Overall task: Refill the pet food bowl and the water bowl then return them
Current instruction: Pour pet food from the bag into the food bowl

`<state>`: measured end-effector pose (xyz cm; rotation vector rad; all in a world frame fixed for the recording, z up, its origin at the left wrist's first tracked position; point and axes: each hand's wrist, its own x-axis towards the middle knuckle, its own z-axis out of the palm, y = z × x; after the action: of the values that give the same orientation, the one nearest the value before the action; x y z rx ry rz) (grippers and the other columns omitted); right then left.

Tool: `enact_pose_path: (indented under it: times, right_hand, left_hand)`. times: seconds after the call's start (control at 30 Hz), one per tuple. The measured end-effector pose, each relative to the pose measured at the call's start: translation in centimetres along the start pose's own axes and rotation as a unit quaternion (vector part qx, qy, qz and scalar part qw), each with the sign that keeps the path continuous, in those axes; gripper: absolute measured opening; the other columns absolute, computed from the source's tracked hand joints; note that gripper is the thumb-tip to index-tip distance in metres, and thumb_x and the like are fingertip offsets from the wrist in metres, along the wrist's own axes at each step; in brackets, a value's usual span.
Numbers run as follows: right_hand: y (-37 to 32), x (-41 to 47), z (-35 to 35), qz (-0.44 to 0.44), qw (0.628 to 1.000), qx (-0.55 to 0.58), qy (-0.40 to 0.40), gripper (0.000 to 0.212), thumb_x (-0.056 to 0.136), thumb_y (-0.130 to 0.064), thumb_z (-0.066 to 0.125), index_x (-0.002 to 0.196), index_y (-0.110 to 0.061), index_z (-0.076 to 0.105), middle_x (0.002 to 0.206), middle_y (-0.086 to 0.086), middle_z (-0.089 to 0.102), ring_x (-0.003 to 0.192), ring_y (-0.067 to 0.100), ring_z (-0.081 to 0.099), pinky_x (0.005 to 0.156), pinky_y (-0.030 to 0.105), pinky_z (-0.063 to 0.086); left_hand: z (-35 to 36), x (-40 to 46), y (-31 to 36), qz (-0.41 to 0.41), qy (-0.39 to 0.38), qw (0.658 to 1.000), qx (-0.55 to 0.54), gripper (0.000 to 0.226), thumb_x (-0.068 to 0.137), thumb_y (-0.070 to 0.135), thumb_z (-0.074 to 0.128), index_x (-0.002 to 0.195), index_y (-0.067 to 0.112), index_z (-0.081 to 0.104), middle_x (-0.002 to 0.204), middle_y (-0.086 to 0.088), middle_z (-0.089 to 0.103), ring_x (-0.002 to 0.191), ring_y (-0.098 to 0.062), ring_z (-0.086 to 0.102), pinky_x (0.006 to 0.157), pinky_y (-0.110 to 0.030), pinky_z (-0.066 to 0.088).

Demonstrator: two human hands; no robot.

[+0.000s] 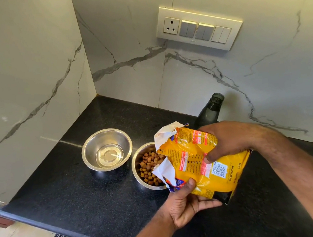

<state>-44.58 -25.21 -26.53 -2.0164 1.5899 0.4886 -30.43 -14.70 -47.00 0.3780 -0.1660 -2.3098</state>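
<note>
Both hands hold a yellow, crinkled plastic dog-food bag (201,164) tilted over the black speckled stone counter (78,198), its torn white-lined mouth just above a round steel bowl of brown kibble (148,167). The right hand (228,138) grips the bag from above with fingers curled over it and thumb pressed on its face, while the left hand (185,206) cups it from below, thumb on the torn edge. A second steel bowl holding a little clear water (107,149) stands just beside the kibble bowl, and an uncapped dark bottle (210,109) rises behind the bag near the marble-patterned wall (265,74).
</note>
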Motion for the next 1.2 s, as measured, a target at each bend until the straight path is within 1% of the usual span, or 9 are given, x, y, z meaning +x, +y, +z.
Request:
enact_pose_path:
  times: [0.13, 0.23, 0.33, 0.47, 0.6, 0.73, 0.97, 1.13, 1.2]
  right_hand:
    - [0.0, -0.2, 0.0, -0.003, 1.0, 0.004, 0.001, 0.06, 0.074, -0.048, 0.088, 0.123, -0.043, 0.054, 0.108, -0.018, 0.07, 0.09, 0.002, 0.069, 0.075, 0.026, 0.055]
    - [-0.1, -0.4, 0.1, -0.003, 1.0, 0.006, -0.002, 0.062, 0.075, -0.047, 0.088, 0.125, -0.042, 0.052, 0.112, -0.017, 0.069, 0.095, 0.005, 0.069, 0.079, 0.028, 0.057]
    - [-0.1, -0.6, 0.0, -0.005, 1.0, -0.007, 0.003, 0.057, 0.075, -0.048, 0.087, 0.12, -0.043, 0.053, 0.111, -0.016, 0.069, 0.095, 0.007, 0.069, 0.082, 0.032, 0.058]
    - [-0.1, -0.7, -0.1, -0.008, 1.0, -0.007, 0.001, 0.062, 0.075, -0.047, 0.087, 0.127, -0.04, 0.054, 0.114, -0.016, 0.069, 0.096, 0.008, 0.069, 0.082, 0.03, 0.058]
    - [-0.1, -0.8, -0.4, -0.008, 1.0, -0.007, -0.004, 0.066, 0.076, -0.046, 0.087, 0.132, -0.038, 0.053, 0.116, -0.015, 0.068, 0.097, 0.008, 0.069, 0.083, 0.03, 0.058]
    - [-0.2, -0.8, -0.6, -0.009, 1.0, -0.015, -0.009, 0.067, 0.078, -0.046, 0.086, 0.134, -0.038, 0.051, 0.12, -0.013, 0.068, 0.097, 0.009, 0.069, 0.077, 0.027, 0.056]
    - [-0.7, -0.9, -1.0, -0.005, 1.0, -0.026, -0.014, 0.074, 0.08, -0.045, 0.085, 0.143, -0.035, 0.047, 0.127, -0.009, 0.066, 0.103, 0.013, 0.068, 0.077, 0.026, 0.055]
    - [-1.0, -1.0, -1.2, -0.009, 0.999, -0.027, -0.018, 0.073, 0.081, -0.044, 0.084, 0.142, -0.033, 0.047, 0.129, -0.008, 0.066, 0.105, 0.013, 0.068, 0.087, 0.031, 0.058]
    - [-1.1, -1.0, -1.3, -0.011, 0.999, -0.027, -0.019, 0.072, 0.081, -0.043, 0.084, 0.142, -0.033, 0.047, 0.13, -0.008, 0.065, 0.106, 0.014, 0.068, 0.088, 0.032, 0.058]
  left_hand:
    - [0.0, 0.0, 0.0, 0.002, 0.008, 1.0, 0.007, 0.089, 0.073, 0.016, 0.09, 0.149, 0.014, 0.042, 0.154, -0.023, 0.045, 0.14, -0.053, 0.04, 0.101, -0.077, 0.035]
    - [0.1, -0.2, -0.2, 0.002, 0.002, 1.0, 0.004, 0.09, 0.07, 0.014, 0.092, 0.146, 0.014, 0.045, 0.152, -0.023, 0.048, 0.136, -0.053, 0.045, 0.099, -0.077, 0.038]
    - [0.2, -0.2, -0.4, 0.0, 0.006, 1.0, 0.005, 0.09, 0.065, 0.013, 0.095, 0.143, 0.013, 0.049, 0.148, -0.023, 0.052, 0.132, -0.054, 0.049, 0.098, -0.077, 0.038]
    - [0.6, -0.2, -0.5, 0.003, 0.01, 1.0, 0.014, 0.089, 0.065, 0.014, 0.095, 0.142, 0.013, 0.049, 0.149, -0.024, 0.051, 0.135, -0.054, 0.046, 0.099, -0.079, 0.035]
    - [1.0, -0.2, -0.6, 0.009, 0.015, 1.0, 0.01, 0.089, 0.064, 0.015, 0.096, 0.141, 0.013, 0.05, 0.148, -0.025, 0.052, 0.133, -0.055, 0.048, 0.099, -0.079, 0.034]
    - [1.2, -0.2, -0.7, 0.015, 0.017, 1.0, 0.011, 0.09, 0.066, 0.016, 0.095, 0.143, 0.014, 0.048, 0.149, -0.024, 0.05, 0.135, -0.055, 0.045, 0.1, -0.079, 0.033]
    - [1.2, -0.1, -0.9, 0.024, 0.022, 0.999, 0.011, 0.097, 0.069, 0.018, 0.093, 0.15, 0.015, 0.039, 0.152, -0.024, 0.047, 0.137, -0.056, 0.042, 0.102, -0.078, 0.033]
    - [1.4, -0.3, -0.9, 0.03, 0.017, 0.999, 0.01, 0.097, 0.066, 0.016, 0.095, 0.147, 0.015, 0.042, 0.15, -0.024, 0.049, 0.136, -0.056, 0.043, 0.101, -0.077, 0.036]
    - [1.4, -0.3, -1.0, 0.03, 0.022, 0.999, 0.003, 0.097, 0.064, 0.016, 0.095, 0.146, 0.014, 0.044, 0.15, -0.025, 0.049, 0.135, -0.057, 0.044, 0.1, -0.078, 0.036]
